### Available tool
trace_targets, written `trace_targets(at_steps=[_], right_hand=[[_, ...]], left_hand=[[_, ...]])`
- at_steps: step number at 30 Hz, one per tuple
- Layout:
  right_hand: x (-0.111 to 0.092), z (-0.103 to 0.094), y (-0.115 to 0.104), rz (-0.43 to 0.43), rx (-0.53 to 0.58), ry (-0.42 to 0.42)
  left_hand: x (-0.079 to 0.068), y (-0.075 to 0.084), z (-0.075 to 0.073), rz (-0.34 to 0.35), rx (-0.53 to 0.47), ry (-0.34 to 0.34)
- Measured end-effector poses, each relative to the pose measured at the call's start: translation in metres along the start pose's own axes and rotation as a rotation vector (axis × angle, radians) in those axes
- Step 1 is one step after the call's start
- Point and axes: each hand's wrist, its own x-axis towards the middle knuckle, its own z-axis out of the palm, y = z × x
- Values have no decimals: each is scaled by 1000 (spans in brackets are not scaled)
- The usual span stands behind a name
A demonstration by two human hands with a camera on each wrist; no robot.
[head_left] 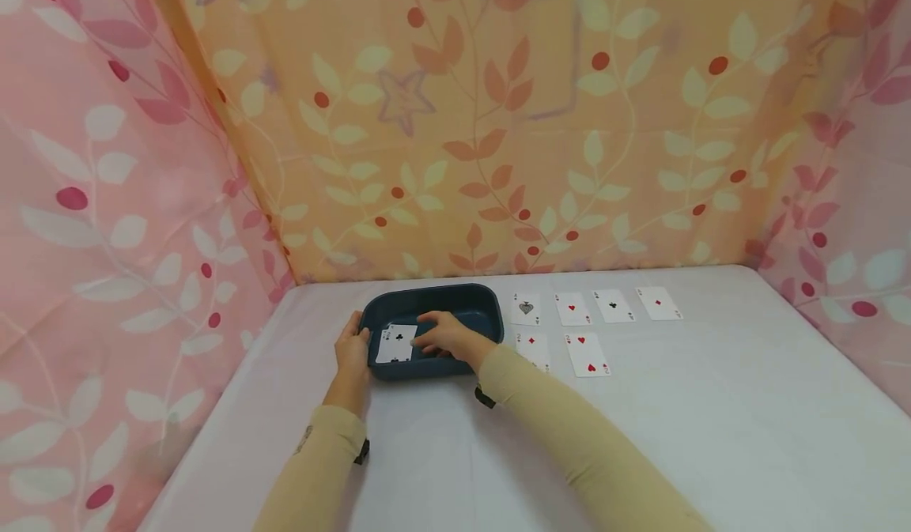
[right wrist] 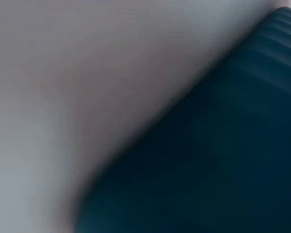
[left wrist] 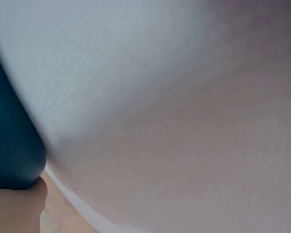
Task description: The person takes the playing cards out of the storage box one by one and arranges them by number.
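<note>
A dark blue rectangular tub (head_left: pixel 430 369) stands on the white-covered table. At its left end my left hand (head_left: pixel 352 350) grips the wall, thumb over the rim. In the left wrist view the tub's outer wall (left wrist: pixel 12 131) shows beside a finger (left wrist: pixel 17 208). Inside the tub, at the left, lie a few overlapping playing cards (head_left: pixel 395 345); the top one shows black clubs. Over the tub's middle is my right hand (head_left: pixel 451 336), its fingers bent and apart, fingertips right at the cards' right edge. The right wrist view holds mostly the tub's dark wall (right wrist: pixel 223 155).
Right of the tub lies a row of aces: spades (head_left: pixel 525 308), hearts (head_left: pixel 572 308), clubs (head_left: pixel 613 306) and diamonds (head_left: pixel 658 303). Nearer are a two of diamonds (head_left: pixel 532 349), partly covered by my right forearm, and a two of hearts (head_left: pixel 587 355). Patterned curtains (head_left: pixel 455 121) enclose the table.
</note>
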Motion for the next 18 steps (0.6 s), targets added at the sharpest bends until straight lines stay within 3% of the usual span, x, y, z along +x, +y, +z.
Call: trace_targets(at_steps=[5,13,18], right_hand=[[13,12,1,-36,-198,-43],[42,22,13,-193,-628,15],[48,26,10,-156,-734,-3]], left_hand=[[-3,-1,2,8,-14,9],[-1,-3,4,-5,13,13],[-1,-1,4,-9,18,14]])
